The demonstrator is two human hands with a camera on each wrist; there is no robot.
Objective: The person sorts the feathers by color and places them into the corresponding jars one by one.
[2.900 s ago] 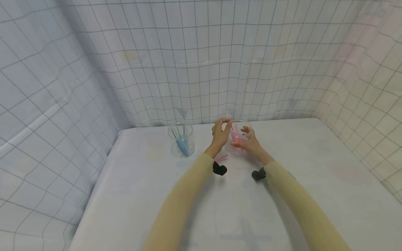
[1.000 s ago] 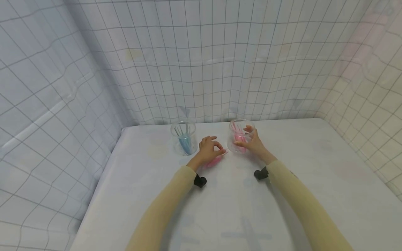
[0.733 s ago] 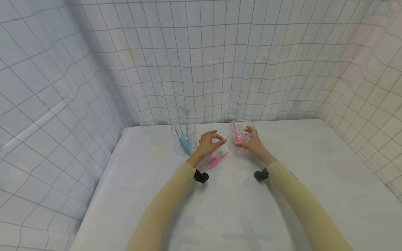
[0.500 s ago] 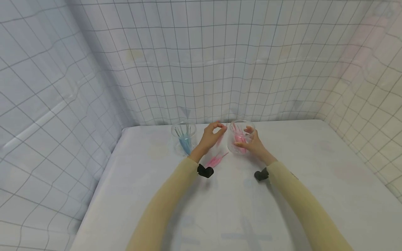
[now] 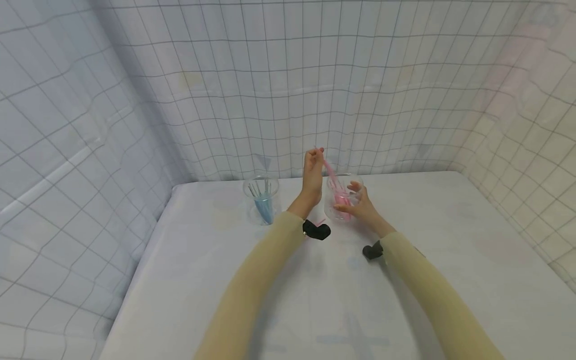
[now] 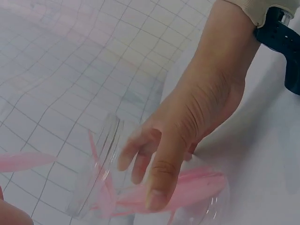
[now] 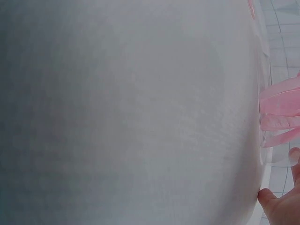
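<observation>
My left hand (image 5: pixel 312 175) is raised above the right-hand clear jar (image 5: pixel 330 212) and pinches a slim pink translucent plastic piece (image 5: pixel 330 172), broad-bodied with a thin end. That piece slants down to the jar's mouth. In the left wrist view, part of the same pink piece (image 6: pixel 23 161) shows at the left, beside my left fingertips (image 6: pixel 11 215). My right hand (image 5: pixel 362 207) curls round the jar's right side, thumb in front. Several similar pink pieces (image 5: pixel 342 204) stand inside the jar. In the right wrist view, the jar and right hand (image 7: pixel 283 206) show only at the edge.
Another clear jar (image 5: pixel 249 212) with several blue pieces (image 5: pixel 263 207) stands to the left. Loose pink pieces (image 5: pixel 320 222) lie on the white table (image 5: pixel 342 285), mostly hidden by my left forearm. Grid-patterned sheets (image 5: pixel 288 90) enclose the back and sides.
My left hand has picked a pink piece from the loose ones on the table, then lifted it up and right to the jar's mouth. My right hand has stayed on the jar.
</observation>
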